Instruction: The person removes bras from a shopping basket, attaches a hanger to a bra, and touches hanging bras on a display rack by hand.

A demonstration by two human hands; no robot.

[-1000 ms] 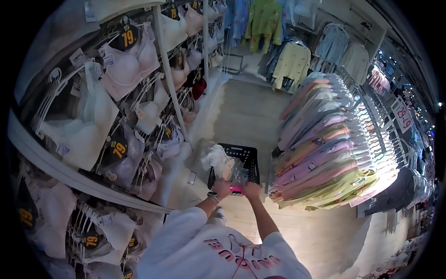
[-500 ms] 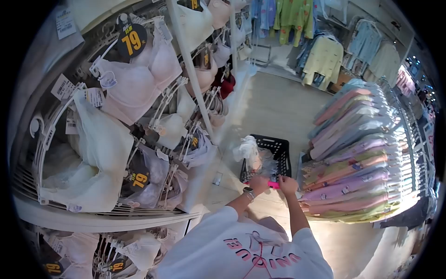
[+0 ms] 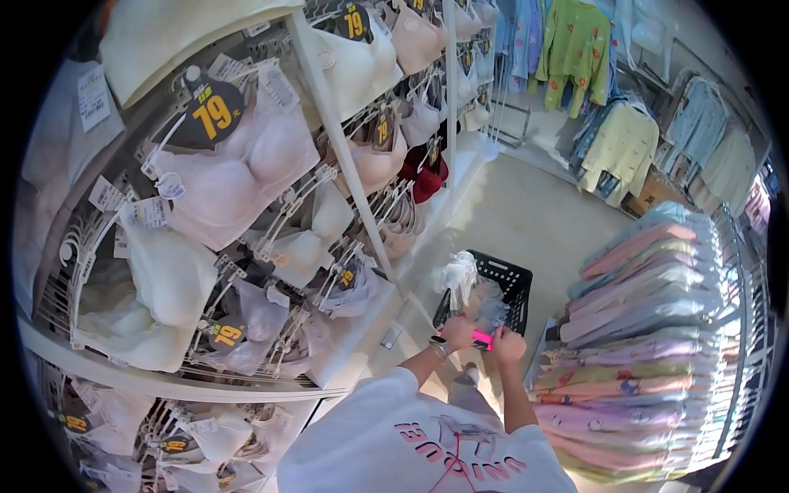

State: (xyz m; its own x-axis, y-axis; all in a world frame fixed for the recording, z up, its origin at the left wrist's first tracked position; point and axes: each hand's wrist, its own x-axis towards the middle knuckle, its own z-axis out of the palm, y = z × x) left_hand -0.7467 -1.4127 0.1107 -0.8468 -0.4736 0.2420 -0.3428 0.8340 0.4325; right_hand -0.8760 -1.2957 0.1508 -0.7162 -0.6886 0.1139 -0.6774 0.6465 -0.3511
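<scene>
In the head view, both my hands grip a bright pink handle (image 3: pixel 482 339) at the near end of a black perforated shopping basket (image 3: pixel 518 283). My left hand (image 3: pixel 458 330) is wrapped round its left part, with a dark band and a bracelet at the wrist. Closed on the right part is my right hand (image 3: pixel 509 347). Inside the basket lie a white bundle (image 3: pixel 460 275) and items in clear plastic (image 3: pixel 491 304), whose kind I cannot make out. My fingers partly hide the handle.
Bras on hangers (image 3: pixel 238 164) with "79" signs fill the rack on my left. A low rail of pastel clothes (image 3: pixel 633 320) runs along my right. Ahead, more garments hang at the back wall, including a green pajama set (image 3: pixel 574 49). Pale floor (image 3: pixel 526 193) lies between the racks.
My view has shifted, so the racks and basket sit differently in it. One foot now shows below the handle. Both hands keep their hold on the handle.
</scene>
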